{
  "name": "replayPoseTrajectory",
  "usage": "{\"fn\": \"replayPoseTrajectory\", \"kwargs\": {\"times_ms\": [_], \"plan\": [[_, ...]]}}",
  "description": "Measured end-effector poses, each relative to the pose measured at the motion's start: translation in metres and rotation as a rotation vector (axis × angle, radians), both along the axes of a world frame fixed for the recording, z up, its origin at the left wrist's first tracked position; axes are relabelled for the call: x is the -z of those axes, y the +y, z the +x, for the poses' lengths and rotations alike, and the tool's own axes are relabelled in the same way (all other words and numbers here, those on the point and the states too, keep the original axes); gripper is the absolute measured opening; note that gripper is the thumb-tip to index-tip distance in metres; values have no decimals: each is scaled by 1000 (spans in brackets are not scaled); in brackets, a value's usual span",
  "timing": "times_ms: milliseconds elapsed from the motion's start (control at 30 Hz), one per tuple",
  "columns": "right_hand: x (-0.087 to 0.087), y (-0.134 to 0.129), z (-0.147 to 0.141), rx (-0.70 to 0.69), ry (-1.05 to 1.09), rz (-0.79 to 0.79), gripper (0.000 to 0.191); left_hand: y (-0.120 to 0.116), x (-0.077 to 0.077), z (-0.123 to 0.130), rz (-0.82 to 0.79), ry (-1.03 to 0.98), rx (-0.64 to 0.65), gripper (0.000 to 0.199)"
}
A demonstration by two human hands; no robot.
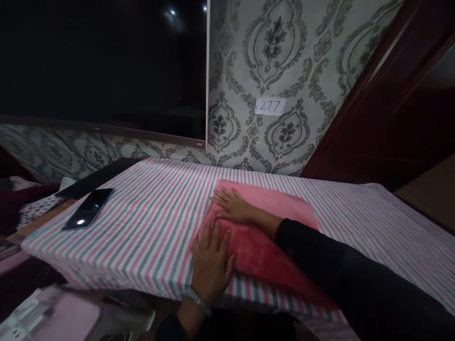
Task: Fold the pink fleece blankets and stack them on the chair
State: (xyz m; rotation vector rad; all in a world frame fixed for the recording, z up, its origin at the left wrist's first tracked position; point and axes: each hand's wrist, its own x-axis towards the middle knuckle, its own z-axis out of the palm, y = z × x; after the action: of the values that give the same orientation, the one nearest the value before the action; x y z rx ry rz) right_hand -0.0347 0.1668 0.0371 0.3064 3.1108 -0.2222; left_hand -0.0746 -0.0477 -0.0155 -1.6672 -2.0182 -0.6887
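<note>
A folded pink and red cloth (263, 251) lies on the striped tablecloth (149, 213), its front part hanging over the table's near edge. My left hand (212, 263), with a bracelet at the wrist, rests on the cloth's left front corner, fingers spread and pointing away from me. Farther back, my right hand (232, 206) lies flat on the cloth near its left edge, fingers apart and pointing left. Both palms face down, and neither hand grips anything.
A black phone (88, 209) lies at the table's left side. Behind the table, a large dark screen (103, 66) and a paper label reading 277 (270, 106) are on the patterned wall. A pink item (74, 315) sits below the table at the left.
</note>
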Motion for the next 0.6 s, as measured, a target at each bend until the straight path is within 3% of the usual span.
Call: {"fn": "replayPoseTrajectory", "kwargs": {"times_ms": [267,433,600], "plan": [[5,52,-30,196,35,-97,61,-2,1,-2,-18,-13,19,50],[14,59,-31,204,107,-79,60,-1,2,-4,9,-38,22,48],[-2,48,-30,264,87,-83,60,0,-1,-5,0,-44,28,45]]}}
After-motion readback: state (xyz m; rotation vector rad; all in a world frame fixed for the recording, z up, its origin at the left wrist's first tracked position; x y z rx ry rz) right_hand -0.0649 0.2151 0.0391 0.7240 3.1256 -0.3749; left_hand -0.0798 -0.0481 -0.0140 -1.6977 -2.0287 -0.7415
